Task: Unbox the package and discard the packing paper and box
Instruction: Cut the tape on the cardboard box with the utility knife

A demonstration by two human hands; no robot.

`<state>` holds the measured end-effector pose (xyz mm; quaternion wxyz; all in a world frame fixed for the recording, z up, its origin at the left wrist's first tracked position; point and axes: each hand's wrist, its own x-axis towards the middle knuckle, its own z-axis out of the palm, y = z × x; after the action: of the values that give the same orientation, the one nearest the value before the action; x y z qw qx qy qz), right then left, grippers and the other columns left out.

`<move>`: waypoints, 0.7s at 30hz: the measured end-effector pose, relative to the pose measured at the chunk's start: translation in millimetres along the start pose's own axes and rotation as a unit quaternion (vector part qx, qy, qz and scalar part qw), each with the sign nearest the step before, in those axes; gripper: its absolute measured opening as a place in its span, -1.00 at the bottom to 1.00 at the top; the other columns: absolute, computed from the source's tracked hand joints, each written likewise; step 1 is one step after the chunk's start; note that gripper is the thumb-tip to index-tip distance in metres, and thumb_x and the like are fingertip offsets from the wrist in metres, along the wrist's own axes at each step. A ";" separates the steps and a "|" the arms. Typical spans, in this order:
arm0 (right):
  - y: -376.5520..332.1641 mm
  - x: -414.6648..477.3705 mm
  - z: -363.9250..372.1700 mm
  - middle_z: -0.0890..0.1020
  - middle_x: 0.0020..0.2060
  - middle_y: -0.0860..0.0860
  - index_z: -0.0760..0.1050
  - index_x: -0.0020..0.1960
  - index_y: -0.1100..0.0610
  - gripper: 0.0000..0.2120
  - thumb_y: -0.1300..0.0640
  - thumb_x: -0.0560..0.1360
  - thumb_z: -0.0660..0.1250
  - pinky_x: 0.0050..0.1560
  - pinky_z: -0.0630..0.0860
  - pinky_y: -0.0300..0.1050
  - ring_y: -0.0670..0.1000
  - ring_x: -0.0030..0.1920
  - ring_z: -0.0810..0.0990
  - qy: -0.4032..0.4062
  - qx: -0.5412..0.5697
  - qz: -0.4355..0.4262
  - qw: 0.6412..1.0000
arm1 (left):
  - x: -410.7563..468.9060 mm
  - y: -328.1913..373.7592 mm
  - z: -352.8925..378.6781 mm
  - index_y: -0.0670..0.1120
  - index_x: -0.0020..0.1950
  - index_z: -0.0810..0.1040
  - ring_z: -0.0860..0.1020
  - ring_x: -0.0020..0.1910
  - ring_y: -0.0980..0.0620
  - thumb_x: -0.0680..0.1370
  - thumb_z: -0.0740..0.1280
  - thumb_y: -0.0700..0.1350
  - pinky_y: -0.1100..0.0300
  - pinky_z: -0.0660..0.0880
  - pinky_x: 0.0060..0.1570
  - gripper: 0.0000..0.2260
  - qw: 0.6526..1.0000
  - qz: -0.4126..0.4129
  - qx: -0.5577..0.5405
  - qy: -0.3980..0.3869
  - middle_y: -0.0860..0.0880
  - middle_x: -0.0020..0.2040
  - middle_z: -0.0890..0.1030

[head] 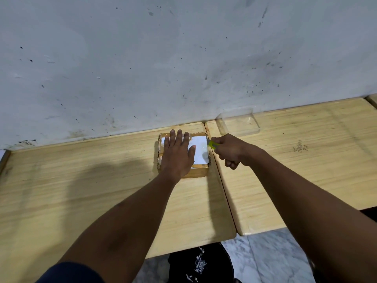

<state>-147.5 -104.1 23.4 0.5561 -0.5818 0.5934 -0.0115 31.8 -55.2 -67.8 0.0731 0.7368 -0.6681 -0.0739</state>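
A small brown cardboard box with a white label on top sits on the left wooden table, close to the wall. My left hand lies flat on its top, fingers spread, and covers the left half of the label. My right hand is closed around a yellow-green utility knife. The knife's tip meets the box's upper right edge. The box is taped shut, so its contents are hidden.
A clear plastic tray rests on the right wooden table by the wall. A narrow seam separates that table from the left table. A stained white wall rises behind. Marble floor shows below.
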 end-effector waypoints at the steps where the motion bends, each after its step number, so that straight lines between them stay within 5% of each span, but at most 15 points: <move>1: -1.0 0.3 0.5 0.27 -0.34 0.07 0.18 0.58 -0.01 -0.44 0.28 0.60 0.03 -0.54 0.23 -0.29 -0.01 -0.61 0.22 -0.002 -0.004 0.002 1.000 | 0.1 0.1 -0.2 -0.06 0.62 0.05 -0.14 0.61 -0.13 0.70 -0.08 0.11 -0.04 -0.18 0.55 -0.48 1.000 0.000 0.006 -0.001 -0.11 0.63 0.01; 13: 2.1 -23.0 -2.6 0.23 -0.36 0.05 0.41 0.43 0.02 -0.47 0.33 0.54 0.01 -0.48 0.14 -0.27 -0.01 -0.52 0.16 -0.046 -0.027 0.022 0.998 | 0.1 4.2 -0.7 -0.05 0.62 0.04 -0.16 0.60 -0.13 0.70 -0.08 0.10 -0.04 -0.22 0.53 -0.49 1.000 -0.013 0.022 -0.013 -0.10 0.63 -0.02; 21: 6.3 -33.3 4.8 0.22 -0.38 0.04 0.19 0.57 -0.03 -0.37 0.34 0.55 -0.01 -0.51 0.18 -0.28 -0.01 -0.53 0.18 -0.041 -0.035 0.031 0.998 | 0.1 4.5 0.1 -0.06 0.62 0.05 -0.16 0.60 -0.13 0.70 -0.07 0.10 -0.05 -0.21 0.54 -0.49 1.000 -0.015 0.020 -0.011 -0.10 0.63 -0.02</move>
<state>-158.4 -75.6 38.9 0.5596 -0.5824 0.5875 0.0503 27.4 -55.7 -67.0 0.0501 0.7472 -0.6591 -0.0693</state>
